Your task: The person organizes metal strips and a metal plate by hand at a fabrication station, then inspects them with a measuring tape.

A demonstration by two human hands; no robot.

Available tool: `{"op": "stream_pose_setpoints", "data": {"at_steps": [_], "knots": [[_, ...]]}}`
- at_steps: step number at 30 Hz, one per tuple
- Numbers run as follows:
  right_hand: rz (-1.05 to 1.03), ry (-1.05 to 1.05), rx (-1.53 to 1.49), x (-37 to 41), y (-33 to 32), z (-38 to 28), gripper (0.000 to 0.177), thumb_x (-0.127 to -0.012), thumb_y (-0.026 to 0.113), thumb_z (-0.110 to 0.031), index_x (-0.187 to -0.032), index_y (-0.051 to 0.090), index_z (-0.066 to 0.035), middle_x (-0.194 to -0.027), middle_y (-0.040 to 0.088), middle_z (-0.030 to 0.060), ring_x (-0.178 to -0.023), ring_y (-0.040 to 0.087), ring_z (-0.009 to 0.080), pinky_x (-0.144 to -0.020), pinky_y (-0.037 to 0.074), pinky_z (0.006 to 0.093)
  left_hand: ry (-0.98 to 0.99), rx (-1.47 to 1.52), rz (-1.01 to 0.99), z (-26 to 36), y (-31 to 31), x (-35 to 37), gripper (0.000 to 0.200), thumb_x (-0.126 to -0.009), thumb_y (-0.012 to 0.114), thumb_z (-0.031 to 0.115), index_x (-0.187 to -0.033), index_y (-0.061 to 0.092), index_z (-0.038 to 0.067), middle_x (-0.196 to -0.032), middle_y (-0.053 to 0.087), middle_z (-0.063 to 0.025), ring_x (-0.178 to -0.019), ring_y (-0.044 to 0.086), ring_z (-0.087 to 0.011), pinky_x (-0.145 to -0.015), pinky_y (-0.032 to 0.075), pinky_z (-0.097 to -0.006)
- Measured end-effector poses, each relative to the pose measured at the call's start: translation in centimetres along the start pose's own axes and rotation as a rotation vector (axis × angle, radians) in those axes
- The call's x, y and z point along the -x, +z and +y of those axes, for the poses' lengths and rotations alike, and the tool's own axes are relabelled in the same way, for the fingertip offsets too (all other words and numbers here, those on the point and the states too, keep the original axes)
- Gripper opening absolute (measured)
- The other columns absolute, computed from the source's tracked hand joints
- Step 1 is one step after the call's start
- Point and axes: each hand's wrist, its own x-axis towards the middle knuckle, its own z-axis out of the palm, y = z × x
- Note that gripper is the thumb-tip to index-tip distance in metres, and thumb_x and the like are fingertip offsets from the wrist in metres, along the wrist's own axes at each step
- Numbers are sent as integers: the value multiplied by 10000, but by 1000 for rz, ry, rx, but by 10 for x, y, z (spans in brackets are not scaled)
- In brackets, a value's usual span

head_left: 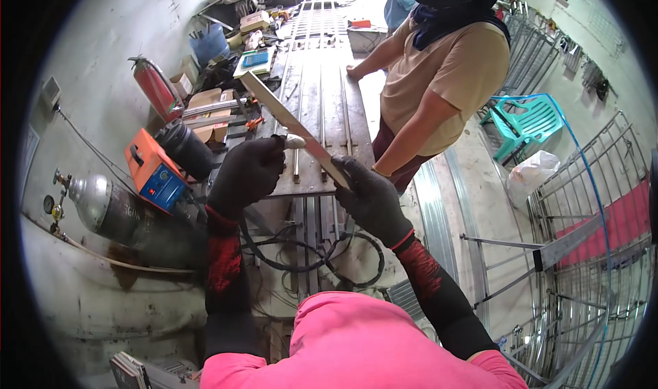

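Note:
My right hand point(373, 200), in a dark glove, is closed around the near end of a long flat metal bar point(284, 118). The bar tilts up and away to the left, over the metal work table point(319, 108). My left hand point(248, 173), gloved as well, is curled in a fist beside the bar's middle. A small whitish piece point(295, 141) sticks out from that fist and meets the bar's side; I cannot tell what it is. Below the bar, thin metal rods point(346, 115) lie lengthwise on the table.
A person point(439, 80) stands at the table's right side, hands at its edge. On the left are an orange welding machine point(156, 169), a gas cylinder point(113, 207) and a fire extinguisher point(156, 87). Black cables point(301, 262) coil below. A green chair point(524, 122) and metal grilles point(596, 183) stand right.

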Motion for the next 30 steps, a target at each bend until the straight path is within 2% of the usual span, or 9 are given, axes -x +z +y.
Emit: {"op": "stream_pose_setpoints", "data": {"at_steps": [16, 19, 21, 22, 24, 26, 28, 29, 30], "knots": [[18, -28, -38, 7, 1, -6, 498, -911, 745, -60, -1398, 642, -65, -1070, 749, 177, -923, 771, 272, -811, 596, 372, 45, -73, 24, 18, -5, 6, 237, -963, 634, 131, -1155, 758, 70, -700, 644, -199, -636, 672, -389, -580, 510, -477], [-48, 10, 48, 9, -2, -8, 509, -907, 748, -69, -1404, 643, -89, -1069, 749, 172, -913, 767, 278, -810, 592, 377, -78, -8, -91, 36, -11, -1, 267, -917, 689, 156, -1166, 755, 87, -869, 714, -174, -828, 727, -358, -756, 567, -461], [-17, -67, 162, 7, 1, -5, 521, -899, 763, -82, -1406, 647, -107, -1069, 751, 164, -912, 765, 282, -818, 589, 375, 557, -502, 211, 39, -16, -14, 330, -848, 756, 185, -1172, 757, 122, -1133, 722, -151, -1124, 697, -332, -1048, 504, -475], [-21, -71, 160, 8, 0, -6, 521, -899, 763, -82, -1406, 647, -107, -1069, 751, 164, -912, 765, 282, -818, 589, 375, 552, -505, 215, 36, -17, -20, 330, -848, 756, 185, -1172, 757, 122, -1133, 722, -151, -1124, 697, -332, -1048, 504, -475], [-71, 39, 63, 8, -3, -10, 544, -893, 778, -92, -1420, 642, -94, -1118, 757, 164, -939, 765, 284, -845, 590, 374, 697, -452, 102, 30, -19, -33, 344, -789, 804, 202, -1121, 754, 125, -1324, 670, -143, -1317, 600, -336, -1220, 350, -501], [-57, 22, -22, 9, -3, -1, 554, -891, 782, -92, -1427, 639, -85, -1144, 758, 162, -941, 763, 271, -850, 589, 367, 715, -574, 44, 30, -17, -43, 329, -763, 821, 187, -1074, 744, 108, -1270, 685, -134, -1291, 610, -355, -1151, 422, -514], [-35, 18, -108, 12, 1, 7, 564, -890, 786, -92, -1433, 635, -76, -1171, 759, 161, -943, 761, 259, -855, 587, 360, 429, -279, -323, 27, -15, -53, 323, -736, 861, 189, -1013, 739, 77, -1256, 663, -138, -1311, 565, -424, -1114, 425, -539], [-20, -8, -135, 14, 2, 10, 564, -895, 784, -87, -1439, 632, -70, -1195, 758, 156, -954, 758, 236, -866, 585, 354, 639, -348, -170, 26, -11, -51, 268, -772, 830, 215, -972, 725, 70, -1164, 659, -138, -1220, 598, -404, -1063, 448, -532], [-2, -37, -158, 14, 0, 12, 564, -901, 781, -81, -1444, 630, -64, -1219, 757, 152, -965, 755, 214, -877, 582, 349, 650, -344, -178, 35, -7, -45, 268, -772, 830, 215, -972, 725, 70, -1164, 659, -138, -1220, 598, -404, -1063, 448, -532]]}}
